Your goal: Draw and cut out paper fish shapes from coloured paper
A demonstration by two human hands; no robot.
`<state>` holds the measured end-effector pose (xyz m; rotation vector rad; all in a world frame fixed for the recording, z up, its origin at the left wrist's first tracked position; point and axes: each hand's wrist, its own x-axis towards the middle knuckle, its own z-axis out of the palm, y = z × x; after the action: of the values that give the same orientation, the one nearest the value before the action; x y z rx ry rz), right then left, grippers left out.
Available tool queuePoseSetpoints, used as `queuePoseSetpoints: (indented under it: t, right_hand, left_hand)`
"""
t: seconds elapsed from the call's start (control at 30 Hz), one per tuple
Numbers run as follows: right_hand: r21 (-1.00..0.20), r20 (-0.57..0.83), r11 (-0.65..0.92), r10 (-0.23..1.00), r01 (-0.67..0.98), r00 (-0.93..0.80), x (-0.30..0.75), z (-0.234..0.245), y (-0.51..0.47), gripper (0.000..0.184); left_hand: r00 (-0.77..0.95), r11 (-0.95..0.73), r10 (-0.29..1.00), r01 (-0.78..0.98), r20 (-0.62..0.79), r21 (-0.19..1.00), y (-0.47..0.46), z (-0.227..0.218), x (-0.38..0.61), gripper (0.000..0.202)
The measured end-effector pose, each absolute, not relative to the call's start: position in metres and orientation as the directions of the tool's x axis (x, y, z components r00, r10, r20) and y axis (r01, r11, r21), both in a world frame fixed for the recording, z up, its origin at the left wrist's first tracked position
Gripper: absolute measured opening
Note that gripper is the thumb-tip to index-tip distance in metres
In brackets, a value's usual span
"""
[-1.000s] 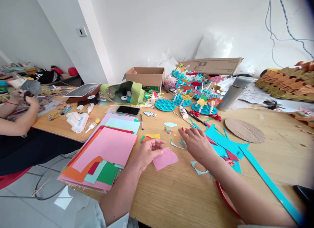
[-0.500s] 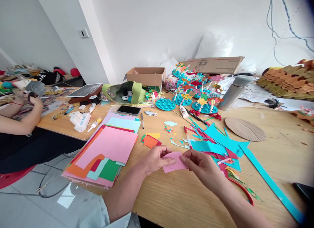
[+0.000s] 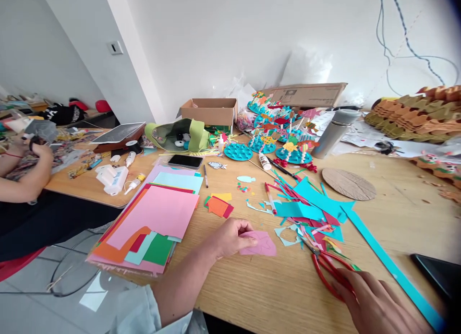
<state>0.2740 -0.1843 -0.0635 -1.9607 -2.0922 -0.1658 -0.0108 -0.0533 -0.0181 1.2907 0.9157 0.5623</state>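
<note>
My left hand (image 3: 230, 238) pinches a small pink paper piece (image 3: 261, 244) that rests on the wooden table (image 3: 273, 295). My right hand (image 3: 374, 303) lies low at the right with its fingers curling over the handles of red scissors (image 3: 329, 269). The scissors' blades point up toward a heap of teal and red paper scraps (image 3: 309, 211). A red pen (image 3: 270, 198) lies among the scraps.
A stack of coloured paper sheets (image 3: 154, 219) overhangs the table's left edge. Behind are a phone (image 3: 185, 161), glue bottles (image 3: 264, 162), teal craft discs (image 3: 281, 142), a cardboard box (image 3: 211, 111), a steel flask (image 3: 331, 132) and a cardboard disc (image 3: 348, 184). Another person's arm (image 3: 25, 175) works at the left.
My right hand let go of the pink piece and moved down to the right onto the red scissors. My left hand keeps the pink piece, now lower on the table.
</note>
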Motion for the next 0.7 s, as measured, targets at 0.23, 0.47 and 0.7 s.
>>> queuePoseSetpoints:
  t: [0.23,0.47,0.7]
  right_hand:
    - [-0.055,0.267,-0.034,0.963,0.998,0.048,0.254,-0.040,-0.177,0.034]
    - [-0.630,0.177,-0.009,0.972,0.776,0.155,0.256,-0.027,-0.172,0.022]
    - [-0.975,0.023,-0.011,0.988,0.220,0.152,0.207,0.018,-0.096,0.039]
  left_hand:
    - [0.543,0.241,0.807,0.052,-0.230,0.969,-0.053,-0.019,-0.010,0.027]
    - [0.387,0.282,0.902,-0.189,-0.192,0.941,-0.045,-0.020,-0.013,0.031]
    - [0.221,0.328,0.940,-0.375,-0.260,0.867,-0.038,-0.016,-0.013,0.035]
